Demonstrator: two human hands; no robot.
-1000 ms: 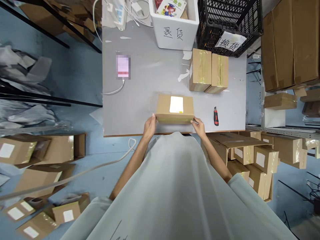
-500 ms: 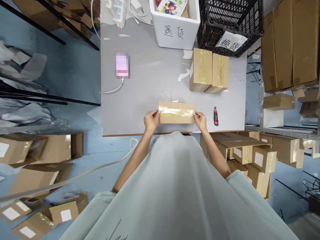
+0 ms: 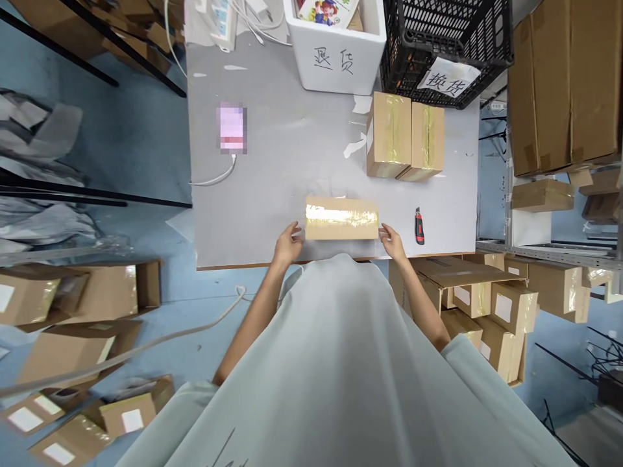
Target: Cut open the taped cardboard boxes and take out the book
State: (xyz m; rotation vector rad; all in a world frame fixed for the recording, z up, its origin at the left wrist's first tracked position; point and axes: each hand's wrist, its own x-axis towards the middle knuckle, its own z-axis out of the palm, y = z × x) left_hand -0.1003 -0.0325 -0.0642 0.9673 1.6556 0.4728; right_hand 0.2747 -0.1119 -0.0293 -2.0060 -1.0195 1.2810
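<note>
A small cardboard box (image 3: 341, 228), its top sealed with a shiny strip of tape, lies near the front edge of the grey table (image 3: 272, 162). Just off the box's left end is my left hand (image 3: 289, 244), fingers apart and holding nothing. My right hand (image 3: 392, 241) is at the opposite end, its fingers loosely extended at the box's lower right corner; whether they still touch it I cannot tell. To the right of that hand lies a red and black utility knife (image 3: 419, 227).
Two taped boxes (image 3: 392, 136) stand side by side behind the knife. Farther back are a white bin (image 3: 335, 65) and a black crate (image 3: 438, 45) with handwritten labels. A blurred pink device (image 3: 232, 128) with a cable lies at left. More cartons (image 3: 506, 305) are stacked below the table at right.
Both hands have let go of the box's ends; the left has drawn away to the left and its fingers have opened. The box stays on the table.
</note>
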